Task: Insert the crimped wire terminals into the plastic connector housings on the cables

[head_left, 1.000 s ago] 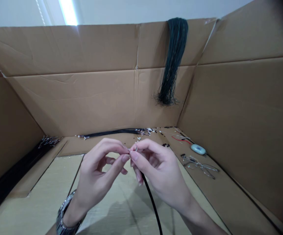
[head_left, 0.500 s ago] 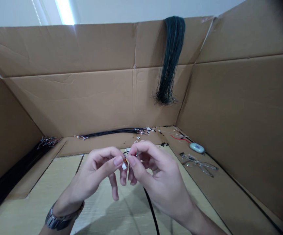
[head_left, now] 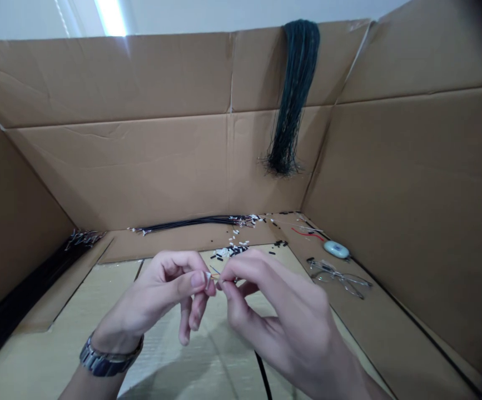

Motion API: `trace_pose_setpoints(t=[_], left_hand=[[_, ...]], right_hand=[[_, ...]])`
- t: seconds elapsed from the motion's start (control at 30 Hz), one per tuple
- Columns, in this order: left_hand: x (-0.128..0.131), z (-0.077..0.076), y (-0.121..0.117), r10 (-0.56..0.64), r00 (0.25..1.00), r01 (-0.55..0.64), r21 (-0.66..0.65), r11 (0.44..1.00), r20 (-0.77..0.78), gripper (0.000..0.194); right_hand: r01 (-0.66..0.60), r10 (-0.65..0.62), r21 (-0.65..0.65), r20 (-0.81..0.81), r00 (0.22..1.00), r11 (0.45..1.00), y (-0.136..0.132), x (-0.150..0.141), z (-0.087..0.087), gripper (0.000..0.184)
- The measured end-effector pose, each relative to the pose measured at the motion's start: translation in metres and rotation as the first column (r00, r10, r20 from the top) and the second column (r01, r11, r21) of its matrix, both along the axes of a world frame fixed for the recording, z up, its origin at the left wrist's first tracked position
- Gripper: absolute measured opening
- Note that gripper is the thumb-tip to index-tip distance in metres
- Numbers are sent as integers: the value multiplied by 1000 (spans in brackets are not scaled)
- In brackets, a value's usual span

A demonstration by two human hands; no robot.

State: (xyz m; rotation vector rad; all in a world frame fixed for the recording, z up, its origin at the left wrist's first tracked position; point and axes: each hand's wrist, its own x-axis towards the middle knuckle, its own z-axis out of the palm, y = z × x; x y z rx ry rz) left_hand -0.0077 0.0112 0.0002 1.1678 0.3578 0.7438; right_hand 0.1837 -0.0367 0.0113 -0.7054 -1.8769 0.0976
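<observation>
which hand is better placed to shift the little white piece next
Probably the left hand: its fingertips pinch the white piece, while the right hand pinches the thin coloured wires beside it.

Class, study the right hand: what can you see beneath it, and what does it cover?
A black cable emerges below the right hand, seen against the pale tabletop; the hand hides the cable's upper part.

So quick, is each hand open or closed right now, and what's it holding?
Left hand: closed, pinching a small white piece.
Right hand: closed, fingertips pinching thin wires.
</observation>
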Motion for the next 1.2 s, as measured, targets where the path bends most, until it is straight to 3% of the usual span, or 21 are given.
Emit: trace_pose_setpoints(t=[0.17, 0.27, 0.5, 0.93, 1.07, 1.2], left_hand=[[2, 1, -3, -14, 1000, 15, -39, 999, 10, 16], [1, 1, -3, -9, 1000, 9, -37, 999, 9, 15], [4, 2, -3, 20, 1000, -20, -26, 999, -13, 16], [-1, 6, -6, 105, 984, -87, 131, 988, -145, 19], [0, 7, -4, 131, 984, -113, 144, 983, -124, 20], [3, 9, -1, 185, 980, -176, 128, 976, -67, 23]], right_hand=[[185, -193, 80, 120, 974, 980, -9, -1, 5, 14], [233, -244, 88, 156, 957, 969, -12, 1, 3, 12], [211, -222, 83, 160, 962, 974, -13, 3, 0, 11], [111, -103, -23, 219, 970, 994, -8, 5, -2, 13], [-33, 35, -132, 16, 999, 991, 2, 5, -3, 10], [-194, 117, -268, -278, 953, 944, 12, 1, -3, 3]])
